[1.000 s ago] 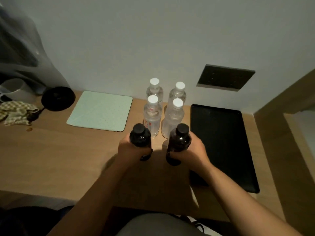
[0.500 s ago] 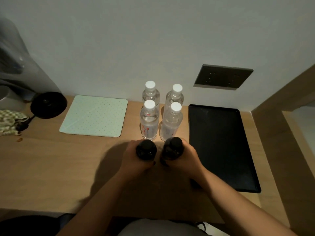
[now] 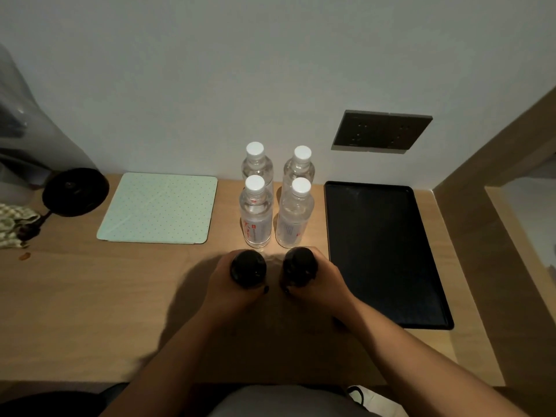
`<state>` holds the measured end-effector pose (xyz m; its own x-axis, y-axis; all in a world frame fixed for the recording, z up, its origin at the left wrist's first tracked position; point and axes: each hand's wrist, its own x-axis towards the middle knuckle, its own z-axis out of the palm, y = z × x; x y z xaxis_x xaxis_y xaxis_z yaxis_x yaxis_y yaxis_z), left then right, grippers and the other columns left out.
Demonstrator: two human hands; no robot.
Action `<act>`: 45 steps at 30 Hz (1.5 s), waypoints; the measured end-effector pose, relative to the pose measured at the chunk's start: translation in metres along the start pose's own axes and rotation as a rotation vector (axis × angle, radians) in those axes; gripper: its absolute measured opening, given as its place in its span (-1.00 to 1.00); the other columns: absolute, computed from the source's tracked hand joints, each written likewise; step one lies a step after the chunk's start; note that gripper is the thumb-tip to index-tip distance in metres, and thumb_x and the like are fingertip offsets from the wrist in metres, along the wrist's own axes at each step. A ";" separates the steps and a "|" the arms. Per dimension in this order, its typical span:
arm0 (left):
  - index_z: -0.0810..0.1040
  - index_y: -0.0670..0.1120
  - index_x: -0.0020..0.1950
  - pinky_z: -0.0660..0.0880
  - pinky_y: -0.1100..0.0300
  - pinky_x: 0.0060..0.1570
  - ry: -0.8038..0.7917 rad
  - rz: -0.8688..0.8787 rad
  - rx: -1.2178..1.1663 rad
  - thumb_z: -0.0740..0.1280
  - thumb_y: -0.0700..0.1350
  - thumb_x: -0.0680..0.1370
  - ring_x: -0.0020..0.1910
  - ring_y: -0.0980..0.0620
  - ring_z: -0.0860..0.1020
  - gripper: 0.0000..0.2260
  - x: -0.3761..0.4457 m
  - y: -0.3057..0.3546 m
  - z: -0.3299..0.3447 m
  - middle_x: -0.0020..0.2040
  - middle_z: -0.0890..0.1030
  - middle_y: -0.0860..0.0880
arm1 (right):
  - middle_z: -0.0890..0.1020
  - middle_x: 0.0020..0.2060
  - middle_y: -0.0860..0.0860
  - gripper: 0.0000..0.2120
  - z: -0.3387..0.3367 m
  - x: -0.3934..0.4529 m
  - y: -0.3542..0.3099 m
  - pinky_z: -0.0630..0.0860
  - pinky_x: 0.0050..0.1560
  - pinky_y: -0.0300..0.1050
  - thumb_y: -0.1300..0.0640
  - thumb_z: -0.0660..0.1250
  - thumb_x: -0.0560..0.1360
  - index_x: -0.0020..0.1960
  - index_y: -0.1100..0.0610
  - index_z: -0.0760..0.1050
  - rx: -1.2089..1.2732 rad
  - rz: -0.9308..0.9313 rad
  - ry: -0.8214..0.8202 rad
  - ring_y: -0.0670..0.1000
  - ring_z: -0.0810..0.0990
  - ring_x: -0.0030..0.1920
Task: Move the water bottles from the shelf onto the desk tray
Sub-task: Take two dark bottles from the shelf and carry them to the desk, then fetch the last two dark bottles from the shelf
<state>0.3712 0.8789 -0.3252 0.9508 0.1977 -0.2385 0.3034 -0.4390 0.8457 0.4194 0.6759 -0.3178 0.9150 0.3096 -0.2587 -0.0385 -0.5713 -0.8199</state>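
Note:
Several clear water bottles with white caps stand in a square on the wooden desk; the front left bottle (image 3: 255, 218) and front right bottle (image 3: 293, 219) are nearest me. Just in front of them my left hand (image 3: 231, 288) grips a dark bottle (image 3: 248, 267), and my right hand (image 3: 316, 285) grips a second dark bottle (image 3: 300, 266). Both dark bottles stand upright, seen from above, low at the desk surface. The black tray (image 3: 388, 311) lies empty to the right of my right hand.
A pale green dotted mat (image 3: 158, 209) lies left of the bottles. A black round lamp base (image 3: 75, 192) and a crumpled cloth (image 3: 13, 224) sit at the far left. A dark socket panel (image 3: 382, 132) is on the wall. A wooden side panel (image 3: 493, 236) rises at right.
Both hands have lowered the dark bottles toward the desk, just in front of the clear bottles. The view has tilted so I look down on their caps.

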 end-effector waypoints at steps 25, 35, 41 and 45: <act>0.46 0.03 0.26 0.43 0.37 0.21 0.031 0.417 -0.066 0.47 -0.25 0.41 0.23 0.25 0.49 -0.53 -0.039 0.123 0.001 0.19 0.55 0.15 | 0.33 0.43 -0.10 -0.32 -0.087 -0.084 -0.003 0.33 0.40 -0.06 0.10 0.47 0.41 0.45 -0.06 0.25 0.027 0.046 0.315 -0.09 0.29 0.43; 0.44 0.01 0.30 0.38 0.28 0.30 -0.284 0.648 -0.030 0.46 -0.18 0.43 0.26 0.30 0.46 -0.53 -0.122 0.220 0.134 0.22 0.54 0.18 | 0.21 0.48 -0.12 -0.29 -0.183 -0.225 0.028 0.27 0.41 -0.10 0.00 0.39 0.47 0.50 -0.10 0.10 -0.147 0.055 0.521 -0.10 0.22 0.46; 0.37 0.08 0.37 0.31 0.24 0.35 -0.534 0.671 0.021 0.45 -0.10 0.44 0.32 0.28 0.39 -0.47 -0.197 0.259 0.234 0.30 0.46 0.22 | 0.11 0.49 -0.11 -0.25 -0.236 -0.345 0.075 0.22 0.44 -0.08 -0.03 0.35 0.49 0.53 -0.06 -0.01 -0.332 0.090 0.582 -0.08 0.11 0.48; 0.27 0.09 0.44 0.23 0.20 0.37 -0.645 0.754 0.137 0.42 0.01 0.47 0.39 0.19 0.28 -0.41 -0.248 0.276 0.306 0.42 0.34 0.15 | -0.02 0.55 0.02 -0.22 -0.268 -0.427 0.115 0.06 0.53 -0.01 -0.08 0.29 0.51 0.56 0.03 -0.08 -0.568 0.232 0.593 0.03 -0.09 0.55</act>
<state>0.2385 0.4405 -0.1792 0.7373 -0.6696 0.0896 -0.4269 -0.3589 0.8300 0.1315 0.2743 -0.1644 0.9738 -0.2211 0.0521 -0.1886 -0.9147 -0.3574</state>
